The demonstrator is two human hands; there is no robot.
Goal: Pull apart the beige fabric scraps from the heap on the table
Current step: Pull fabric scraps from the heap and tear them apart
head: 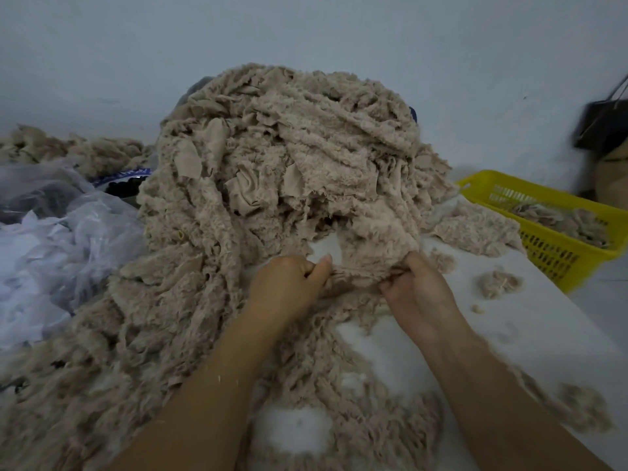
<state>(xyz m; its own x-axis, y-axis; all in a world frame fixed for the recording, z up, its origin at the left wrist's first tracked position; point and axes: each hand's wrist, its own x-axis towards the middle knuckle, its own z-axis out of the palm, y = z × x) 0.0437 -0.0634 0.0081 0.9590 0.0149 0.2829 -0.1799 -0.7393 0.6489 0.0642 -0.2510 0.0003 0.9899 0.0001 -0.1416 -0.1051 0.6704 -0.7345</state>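
Note:
A tall heap of fluffy beige fabric scraps (pixel 289 144) fills the middle of the white table (pixel 530 321) and spills down toward me on the left. At its front hangs one beige scrap (pixel 370 246), stretched between my hands. My left hand (pixel 289 287) grips the scrap's left edge with curled fingers. The right edge is pinched by my right hand (pixel 418 290), thumb up against the fleece. More loose scraps (pixel 339 379) lie under and between my forearms.
A yellow plastic basket (pixel 550 229) with some beige scraps stands at the right, off the table's edge. Crumpled clear plastic bags (pixel 57 232) lie at the left. A small fluff clump (pixel 498 283) sits on the table. A dark bag (pixel 605 124) hangs by the wall.

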